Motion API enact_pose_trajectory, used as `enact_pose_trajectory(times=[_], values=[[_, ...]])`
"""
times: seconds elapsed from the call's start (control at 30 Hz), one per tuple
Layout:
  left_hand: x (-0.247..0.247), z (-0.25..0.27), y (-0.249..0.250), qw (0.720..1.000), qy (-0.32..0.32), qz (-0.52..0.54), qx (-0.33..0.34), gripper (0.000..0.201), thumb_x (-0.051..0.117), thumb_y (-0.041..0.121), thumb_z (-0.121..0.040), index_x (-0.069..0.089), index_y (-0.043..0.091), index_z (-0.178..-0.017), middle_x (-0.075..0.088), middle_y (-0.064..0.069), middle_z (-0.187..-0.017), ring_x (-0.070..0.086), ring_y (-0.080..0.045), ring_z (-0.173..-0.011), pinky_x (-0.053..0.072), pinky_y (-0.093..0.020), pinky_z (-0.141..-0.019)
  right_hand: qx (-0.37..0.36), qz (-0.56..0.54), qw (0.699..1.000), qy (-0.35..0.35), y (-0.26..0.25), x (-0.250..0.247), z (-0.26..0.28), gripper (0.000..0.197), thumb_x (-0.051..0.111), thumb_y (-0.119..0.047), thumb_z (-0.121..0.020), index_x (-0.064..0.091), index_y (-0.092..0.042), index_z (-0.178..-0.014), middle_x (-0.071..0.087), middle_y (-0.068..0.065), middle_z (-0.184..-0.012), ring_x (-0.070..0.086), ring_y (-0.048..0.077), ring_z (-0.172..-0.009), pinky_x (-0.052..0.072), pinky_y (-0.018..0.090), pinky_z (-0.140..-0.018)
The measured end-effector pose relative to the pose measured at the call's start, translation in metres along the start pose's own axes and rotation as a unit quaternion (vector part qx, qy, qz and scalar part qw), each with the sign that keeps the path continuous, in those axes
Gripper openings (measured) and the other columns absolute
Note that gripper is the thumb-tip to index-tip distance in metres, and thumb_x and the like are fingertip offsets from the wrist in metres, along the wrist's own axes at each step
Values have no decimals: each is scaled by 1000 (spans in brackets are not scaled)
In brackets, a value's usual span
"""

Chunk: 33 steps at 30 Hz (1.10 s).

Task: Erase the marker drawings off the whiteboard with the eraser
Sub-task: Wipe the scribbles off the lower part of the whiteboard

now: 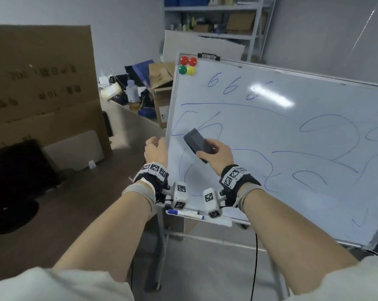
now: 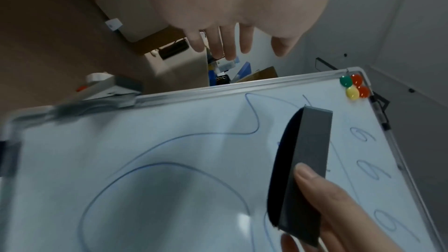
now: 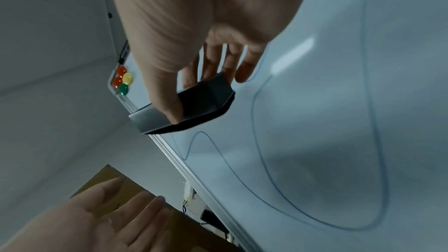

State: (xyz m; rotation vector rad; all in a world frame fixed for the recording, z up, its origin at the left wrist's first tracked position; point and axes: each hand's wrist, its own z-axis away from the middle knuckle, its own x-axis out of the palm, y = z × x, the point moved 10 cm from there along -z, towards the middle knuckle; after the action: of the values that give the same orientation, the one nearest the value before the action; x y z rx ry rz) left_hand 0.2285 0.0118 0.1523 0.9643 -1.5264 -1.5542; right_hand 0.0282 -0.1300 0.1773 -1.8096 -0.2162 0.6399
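A whiteboard (image 1: pixel 270 137) on a stand carries blue marker loops, lines and three "6" figures (image 1: pixel 227 85). My right hand (image 1: pixel 217 154) grips a dark grey eraser (image 1: pixel 197 144) by its lower end, thumb on its back. The eraser is tilted over the board's left part with its felt side towards the surface; I cannot tell if it touches. It also shows in the left wrist view as the eraser (image 2: pixel 308 160) and in the right wrist view as the eraser (image 3: pixel 201 101). My left hand (image 1: pixel 156 148) is beside the board's left edge, fingers (image 2: pixel 230 41) relaxed and empty.
Several round magnets (image 1: pixel 188 65) sit in the board's top left corner. A blue-capped marker (image 1: pixel 185 213) lies on the tray under the board. Large cardboard boxes (image 1: pixel 42 94) stand left, a cluttered desk (image 1: pixel 129 92) behind, metal shelving (image 1: pixel 216 18) at the back. A black cable (image 1: pixel 256 257) hangs below.
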Motion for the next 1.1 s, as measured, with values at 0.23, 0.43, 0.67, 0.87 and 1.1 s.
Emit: enact_pose_trajectory(times=[0.23, 0.43, 0.67, 0.87, 1.1], values=[[40, -60, 28, 992, -119, -28, 7, 49, 36, 36, -103, 43, 10, -143, 49, -9, -144, 46, -26, -132, 31, -28, -105, -82, 81, 980, 164, -67, -26, -55, 48, 81, -36, -68, 65, -34, -112, 65, -10, -104, 57, 14, -99, 50, 32, -88], [53, -87, 12, 984, -168, -65, 7, 45, 36, 32, -101, 58, 2, -126, 58, -19, -133, 53, -32, -124, 36, -37, -109, -108, 187, 958, 189, -86, -19, -87, 58, 76, -37, -74, 55, -40, -128, 57, -7, -115, 40, 17, -106, 40, 29, -91], [53, -98, -1, 974, -197, -88, 61, 36, 37, 27, -106, 61, 8, -125, 63, -5, -119, 55, -16, -110, 38, -25, -98, -176, 324, 924, 103, -72, 50, -88, 59, 77, -31, -74, 57, -45, -128, 53, -12, -115, 41, 19, -107, 36, 33, -93], [59, -95, 3, 976, -188, -73, 79, 31, 36, 23, -106, 61, 8, -118, 60, -3, -114, 51, -14, -106, 35, -21, -92, -196, 400, 890, 101, -79, 43, -97, 60, 75, -39, -75, 54, -47, -131, 53, -8, -114, 44, 21, -108, 31, 34, -91], [56, -99, -21, 979, -199, -46, 19, 36, 35, 41, -102, 61, 20, -89, 62, -8, -96, 50, -21, -93, 44, -37, -91, -179, 369, 905, 108, -75, 46, -102, 62, 76, -36, -73, 53, -48, -130, 49, -7, -113, 42, 21, -107, 34, 35, -93]])
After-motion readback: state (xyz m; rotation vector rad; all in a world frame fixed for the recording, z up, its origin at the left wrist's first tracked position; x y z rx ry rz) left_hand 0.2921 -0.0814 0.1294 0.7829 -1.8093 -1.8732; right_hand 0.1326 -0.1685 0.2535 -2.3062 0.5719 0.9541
